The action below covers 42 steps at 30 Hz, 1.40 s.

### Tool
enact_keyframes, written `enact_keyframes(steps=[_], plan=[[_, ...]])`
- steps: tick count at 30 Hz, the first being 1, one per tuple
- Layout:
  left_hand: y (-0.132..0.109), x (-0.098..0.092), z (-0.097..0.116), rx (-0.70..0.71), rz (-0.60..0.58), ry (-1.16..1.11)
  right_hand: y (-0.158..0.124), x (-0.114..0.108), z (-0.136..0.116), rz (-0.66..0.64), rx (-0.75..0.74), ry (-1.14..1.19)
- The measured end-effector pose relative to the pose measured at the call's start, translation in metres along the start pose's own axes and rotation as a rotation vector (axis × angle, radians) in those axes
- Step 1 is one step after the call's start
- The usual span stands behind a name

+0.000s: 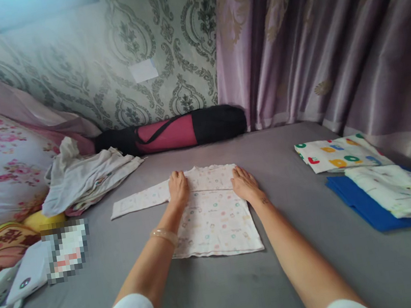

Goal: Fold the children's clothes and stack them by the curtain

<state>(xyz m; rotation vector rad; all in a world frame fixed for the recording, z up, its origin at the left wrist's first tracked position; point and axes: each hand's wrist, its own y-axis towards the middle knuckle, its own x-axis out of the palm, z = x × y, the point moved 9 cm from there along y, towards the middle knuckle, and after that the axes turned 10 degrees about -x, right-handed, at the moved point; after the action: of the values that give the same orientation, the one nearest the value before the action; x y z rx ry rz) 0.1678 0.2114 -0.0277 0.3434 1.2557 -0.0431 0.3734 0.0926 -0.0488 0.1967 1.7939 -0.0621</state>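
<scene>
A small white shirt with a pastel print lies spread on the grey sheet, its hem toward me. One sleeve stretches out to the left, while the other appears folded inward across the chest, where a horizontal edge shows. At the left shoulder, my left hand is closed on the fabric with its fingers curled. My right hand rests flat along the right shoulder edge, its fingers extended. The fingertips of my left hand are partly hidden.
Folded printed cloth and a white printed garment on blue fabric lie at right. A pile of light clothes, a white device and cables are at left. A black-and-red long bag lies along the wall beside curtains.
</scene>
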Motion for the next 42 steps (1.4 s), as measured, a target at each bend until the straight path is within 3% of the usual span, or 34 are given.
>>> enact_keyframes(steps=[2,5,7,9,12,16,19,27,42], plan=[[-0.007,-0.001,0.026,0.114,0.018,0.011,0.002,-0.007,-0.007,0.068,-0.025,0.005],[-0.027,0.012,0.075,0.337,-0.018,-0.031,0.007,-0.012,-0.031,0.129,-0.181,0.029],[-0.037,0.025,0.094,0.372,-0.058,-0.021,0.009,-0.006,-0.046,0.088,-0.279,0.063],[-0.042,0.039,0.098,0.334,-0.117,0.027,0.01,0.004,-0.052,0.024,-0.307,0.093],[-0.045,0.053,0.094,0.292,-0.211,0.098,0.01,0.016,-0.053,-0.064,-0.307,0.112],[-0.045,0.055,0.087,0.291,-0.268,0.119,0.009,0.023,-0.051,-0.106,-0.297,0.072],[-0.042,0.05,0.078,0.267,-0.271,0.1,0.009,0.023,-0.049,-0.083,-0.275,0.032],[-0.035,0.043,0.032,0.132,-0.275,0.103,0.01,0.022,-0.032,-0.037,-0.131,-0.058],[-0.032,0.036,0.004,-0.083,-0.226,0.092,0.01,0.023,-0.017,0.001,-0.065,-0.117]])
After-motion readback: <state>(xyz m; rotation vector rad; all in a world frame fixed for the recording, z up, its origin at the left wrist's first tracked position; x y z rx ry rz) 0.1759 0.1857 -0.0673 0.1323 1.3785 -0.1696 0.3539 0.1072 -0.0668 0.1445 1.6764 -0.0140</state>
